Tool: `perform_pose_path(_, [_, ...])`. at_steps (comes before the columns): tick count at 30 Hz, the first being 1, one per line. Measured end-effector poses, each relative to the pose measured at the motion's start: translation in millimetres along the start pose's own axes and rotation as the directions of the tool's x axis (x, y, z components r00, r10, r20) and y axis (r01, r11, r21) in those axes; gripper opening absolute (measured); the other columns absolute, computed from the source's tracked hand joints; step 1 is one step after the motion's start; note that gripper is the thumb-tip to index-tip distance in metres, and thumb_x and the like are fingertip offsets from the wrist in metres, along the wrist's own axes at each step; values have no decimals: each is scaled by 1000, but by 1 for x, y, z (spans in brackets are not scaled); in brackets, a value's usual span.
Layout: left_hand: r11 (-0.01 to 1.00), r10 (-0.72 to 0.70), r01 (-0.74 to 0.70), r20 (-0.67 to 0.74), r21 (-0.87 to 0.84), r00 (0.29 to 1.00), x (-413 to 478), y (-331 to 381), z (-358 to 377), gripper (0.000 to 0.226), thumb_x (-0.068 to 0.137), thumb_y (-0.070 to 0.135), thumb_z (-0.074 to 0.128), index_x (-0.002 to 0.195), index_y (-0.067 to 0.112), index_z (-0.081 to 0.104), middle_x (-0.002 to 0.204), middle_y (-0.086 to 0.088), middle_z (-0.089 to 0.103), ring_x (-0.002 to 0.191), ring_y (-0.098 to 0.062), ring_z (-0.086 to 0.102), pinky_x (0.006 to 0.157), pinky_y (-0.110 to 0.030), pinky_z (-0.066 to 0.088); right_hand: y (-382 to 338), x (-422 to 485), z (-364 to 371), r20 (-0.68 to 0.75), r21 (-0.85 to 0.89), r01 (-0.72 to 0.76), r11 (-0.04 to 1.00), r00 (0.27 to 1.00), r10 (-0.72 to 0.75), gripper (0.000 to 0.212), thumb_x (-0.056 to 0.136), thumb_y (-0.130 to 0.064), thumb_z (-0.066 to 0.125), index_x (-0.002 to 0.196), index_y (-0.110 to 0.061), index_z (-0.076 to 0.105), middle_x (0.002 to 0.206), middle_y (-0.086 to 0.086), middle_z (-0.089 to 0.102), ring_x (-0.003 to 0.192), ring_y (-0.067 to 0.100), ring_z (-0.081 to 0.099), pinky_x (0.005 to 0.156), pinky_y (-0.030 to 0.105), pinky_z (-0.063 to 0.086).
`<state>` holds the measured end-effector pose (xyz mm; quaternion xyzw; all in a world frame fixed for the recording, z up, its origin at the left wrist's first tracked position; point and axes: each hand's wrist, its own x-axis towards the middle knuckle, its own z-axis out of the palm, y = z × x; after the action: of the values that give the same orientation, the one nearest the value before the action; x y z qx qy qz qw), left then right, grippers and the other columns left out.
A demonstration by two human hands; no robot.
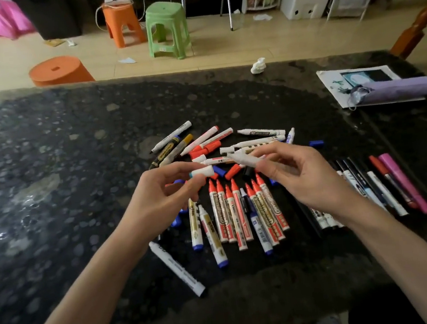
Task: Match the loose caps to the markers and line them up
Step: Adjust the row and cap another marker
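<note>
Nearest the person, one white marker with a black cap [177, 268] lies askew on the desk [52, 206], apart from the rest. Just beyond it, a row of capped markers [242, 212], mostly red-capped, lies side by side. A second row [385, 187] of dark and pink markers lies to the right. Both rows appear done.

Above the first row, the left hand [163, 194] pinches a white cap [202, 172] between thumb and fingers. The right hand [310, 177] pinches a white marker [246, 159]. Both items are held clear of the desk and apart from each other. Judged step: fitting this cap.

Beyond the hands lies an unsorted pile [218, 145], with a loose red cap [233, 171] at its near edge and a blue cap [316, 143] off to the right. Roughly half the work appears left.

The widest open room lies left of the pile. A purple pouch [398, 90] occupies the far right. A crumpled tissue [258, 66] sits at the far edge.
</note>
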<state>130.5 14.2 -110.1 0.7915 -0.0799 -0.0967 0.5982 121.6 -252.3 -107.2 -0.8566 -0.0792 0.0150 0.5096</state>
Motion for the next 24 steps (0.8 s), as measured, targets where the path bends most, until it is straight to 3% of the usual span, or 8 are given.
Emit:
perform_pose_path(5, [1000,8,-8,1,5,1000,1,-2,0,18,96,19,71,112,24,79,82,6,74,64,-1,64,63,-14,50,9,-1,-2,46,-185,51,981,998,-43,21,99,-37,68,119,-40,72,119,-18,71,117,3,64,101,37,54])
perform_pose_path(9, [1000,-3,2,34,26,999,0,-1,5,20,94,19,72,112,26,78,79,9,74,65,-2,66,63,-14,51,6,-3,1,30,-251,57,966,998,-51,23,97,-41,67,120,-43,71,115,-16,70,115,1,61,101,38,51])
perform_pose_path(15, [963,76,-82,33,255,997,-5,-3,10,24,92,22,72,112,36,75,84,10,78,76,-6,74,78,-23,61,3,-11,17,58,-328,126,936,992,-113,33,96,-47,64,126,-37,72,108,-20,69,107,1,63,93,38,55])
perform_pose_path(19, [961,120,-115,-7,252,993,-5,-2,12,25,98,13,66,112,31,76,73,8,75,59,-2,66,57,-16,52,3,-17,31,-54,-412,174,895,975,-214,37,100,-47,59,130,-29,72,102,-16,68,95,5,64,81,37,57])
perform_pose_path(24, [963,141,-133,-19,236,990,-8,-5,13,29,98,7,65,106,34,73,74,12,74,62,-3,69,59,-12,51,5,-24,47,-157,-470,173,865,948,-275,35,101,-42,59,128,-25,73,96,-11,67,87,10,63,70,40,55])
